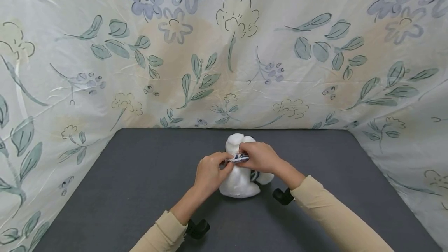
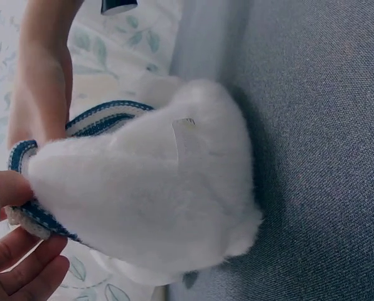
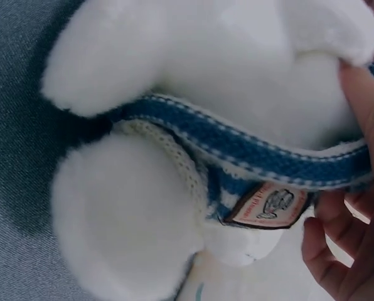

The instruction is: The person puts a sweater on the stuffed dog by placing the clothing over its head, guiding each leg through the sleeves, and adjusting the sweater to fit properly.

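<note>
A white plush toy (image 1: pixel 239 184) sits upright on the dark table, its back towards me. Around its neck area runs a blue-and-white striped knit garment (image 1: pixel 240 158) with a blue edge band (image 3: pixel 237 153). My left hand (image 1: pixel 209 172) pinches the garment's edge between thumb and fingers at the left of the neck. On the other side my right hand (image 1: pixel 261 157) grips the garment close to the head. In the right wrist view a printed patch (image 3: pixel 272 205) shows on the knit, beside the right fingers (image 3: pixel 337 229). A small white tag (image 2: pixel 187 141) sticks out from the toy's back.
The dark grey table (image 1: pixel 140 189) spreads out around the toy. Behind it and at both sides hangs a pale floral cloth (image 1: pixel 224 49). Black wrist camera mounts (image 1: pixel 198 229) hang under both forearms.
</note>
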Available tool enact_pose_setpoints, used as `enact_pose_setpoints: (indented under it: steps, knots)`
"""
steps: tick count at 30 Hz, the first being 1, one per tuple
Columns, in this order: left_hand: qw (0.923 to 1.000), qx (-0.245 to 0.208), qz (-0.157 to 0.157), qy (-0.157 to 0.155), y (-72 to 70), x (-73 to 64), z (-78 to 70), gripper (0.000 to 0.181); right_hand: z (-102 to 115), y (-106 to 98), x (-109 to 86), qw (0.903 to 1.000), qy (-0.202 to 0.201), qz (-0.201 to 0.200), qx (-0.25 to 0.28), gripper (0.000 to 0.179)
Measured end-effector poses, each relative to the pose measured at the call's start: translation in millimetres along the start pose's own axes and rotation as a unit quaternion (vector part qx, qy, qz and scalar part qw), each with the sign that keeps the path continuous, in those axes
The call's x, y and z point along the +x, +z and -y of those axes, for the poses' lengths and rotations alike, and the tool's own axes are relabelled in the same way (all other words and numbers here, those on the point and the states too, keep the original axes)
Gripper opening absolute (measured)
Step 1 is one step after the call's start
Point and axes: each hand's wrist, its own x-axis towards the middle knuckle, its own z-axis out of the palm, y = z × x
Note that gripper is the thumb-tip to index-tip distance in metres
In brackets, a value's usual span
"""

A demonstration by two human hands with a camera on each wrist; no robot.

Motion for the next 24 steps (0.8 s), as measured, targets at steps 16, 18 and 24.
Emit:
enact_pose_setpoints:
  steps: [16, 18, 24]
  knots:
    - [0.9982, 0.050, 0.017, 0.029, -3.6, -1.3, 3.9, 0.011, -5.6, 10.6, -5.4, 0.9983, -0.002, -0.024, 0.054, 0.020]
    - [0.9983, 0.049, 0.017, 0.028, -4.5, -0.6, 5.0, 0.011, -7.6, 10.4, -7.5, 0.9974, -0.017, -0.018, 0.067, 0.021]
    - [0.9988, 0.041, 0.018, 0.018, -5.5, 1.2, 6.3, 0.010, -10.9, 10.6, -10.5, 0.9968, -0.050, -0.021, 0.058, 0.026]
